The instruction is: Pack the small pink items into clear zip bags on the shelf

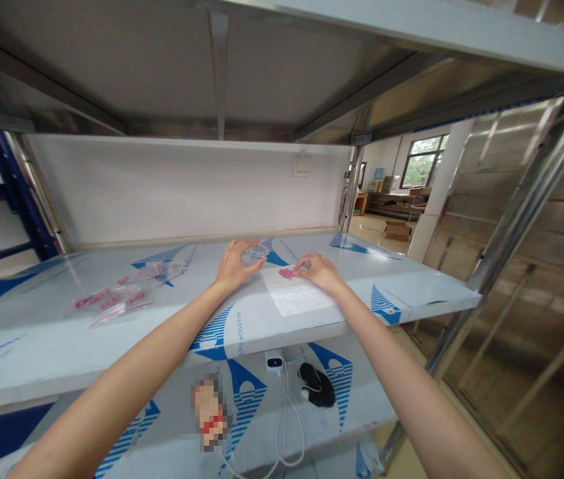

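My left hand [236, 266] is curved round a small clear round container [257, 251], thumb at the near side and fingers at the far side. It stands by the left edge of a white paper sheet [294, 298]. A small heap of pink beads [286, 273] lies on the upper part of this sheet. My right hand [319, 271] is at the heap's right side, its thumb and fingertips pinched together at the beads. What sits between those fingertips is too small to make out.
Several clear bags of pink beads [117, 296] lie to the left on the film-covered shelf [182, 326]. A metal shelf [172, 73] hangs above. On the lower shelf are a white power bank [275, 361] with a cable, a black object [318, 386] and a blurred-out item [211, 411].
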The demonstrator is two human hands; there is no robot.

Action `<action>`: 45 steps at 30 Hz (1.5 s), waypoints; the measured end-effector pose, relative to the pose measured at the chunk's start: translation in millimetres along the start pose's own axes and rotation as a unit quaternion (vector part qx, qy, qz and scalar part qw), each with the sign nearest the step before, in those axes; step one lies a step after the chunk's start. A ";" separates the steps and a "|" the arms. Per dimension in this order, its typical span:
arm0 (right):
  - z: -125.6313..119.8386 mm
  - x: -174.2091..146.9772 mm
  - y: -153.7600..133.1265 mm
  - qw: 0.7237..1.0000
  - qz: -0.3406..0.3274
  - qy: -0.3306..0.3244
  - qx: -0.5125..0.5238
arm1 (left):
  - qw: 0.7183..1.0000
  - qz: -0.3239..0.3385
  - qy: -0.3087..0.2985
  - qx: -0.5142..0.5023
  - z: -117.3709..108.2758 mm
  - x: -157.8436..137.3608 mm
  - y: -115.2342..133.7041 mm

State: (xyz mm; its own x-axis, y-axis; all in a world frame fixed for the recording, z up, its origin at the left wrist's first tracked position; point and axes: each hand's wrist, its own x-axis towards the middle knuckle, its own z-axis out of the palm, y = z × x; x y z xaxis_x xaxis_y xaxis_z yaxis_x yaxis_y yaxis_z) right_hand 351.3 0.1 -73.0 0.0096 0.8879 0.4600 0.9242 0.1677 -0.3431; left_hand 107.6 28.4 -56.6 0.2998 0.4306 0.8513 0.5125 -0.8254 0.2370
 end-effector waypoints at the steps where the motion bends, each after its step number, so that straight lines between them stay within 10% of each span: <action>1: -0.5 -0.9 -0.7 1.000 -0.001 -0.003 -0.004 | 1.000 0.012 -0.007 0.003 0.2 0.1 0.5; 11: -0.5 -4.1 -7.7 0.999 -0.022 0.004 -0.026 | 0.998 0.045 -0.046 0.009 -1.0 -0.4 5.4; 16: -10.3 1.7 -22.1 0.981 -0.014 0.131 0.143 | 0.999 0.025 -0.034 -0.003 -0.1 -0.9 8.7; 25: -16.7 3.2 -74.3 0.954 -0.170 0.156 0.193 | 0.998 0.020 -0.050 -0.029 1.6 -2.3 17.3; 31: -13.6 8.8 -59.9 0.943 -0.062 0.249 0.211 | 0.999 0.020 -0.023 -0.037 1.8 0.2 11.2; 38: -1.1 14.2 -11.2 0.993 0.101 0.015 0.053 | 1.000 0.002 -0.015 -0.011 -2.5 2.3 2.3; 45: 6.1 14.2 -20.8 0.995 0.098 -0.009 -0.033 | 1.000 0.000 -0.020 -0.002 -4.8 1.8 0.3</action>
State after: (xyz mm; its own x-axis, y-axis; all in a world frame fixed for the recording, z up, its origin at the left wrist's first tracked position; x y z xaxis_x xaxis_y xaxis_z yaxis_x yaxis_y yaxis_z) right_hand 329.9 11.8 -64.3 0.1854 0.9082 0.3752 0.9287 -0.0371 -0.3690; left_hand 104.4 27.2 -52.8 0.3328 0.4447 0.8316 0.5099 -0.8267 0.2380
